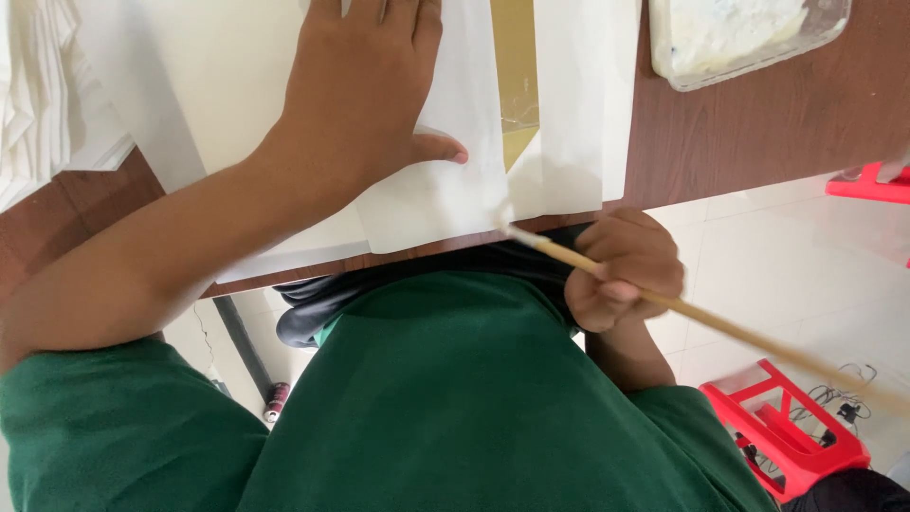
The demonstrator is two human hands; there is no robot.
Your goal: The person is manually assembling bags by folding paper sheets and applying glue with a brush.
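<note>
So the left hand (365,85) is spread out flat, palm down, pinning a white sheet of paper (445,180) to the bench (758,123), thumb poking out toward the sheet's near edge. The right hand (626,270) is curled tight around a thin wooden brush handle (720,327), sitting just off the near edge of the bench, right above the person's green shirt (474,398). The brush tip (504,226) meets the paper's near corner, right at the bench edge. It looks whitish and wet, could be glue or paste, but it's kinda blurry so I can't swear to it.

More white sheets lie next to that one, and there's a strip of something gold-coloured (517,66) showing between them. Another stack of white paper (43,104) sits at the left end of the bench. Toward the far right corner there's a clear plastic tray (749,38) with whitish stuff in it. Below the bench you can see pale floor tiles and a couple of red plastic stools (787,427), one near the person's right side.
</note>
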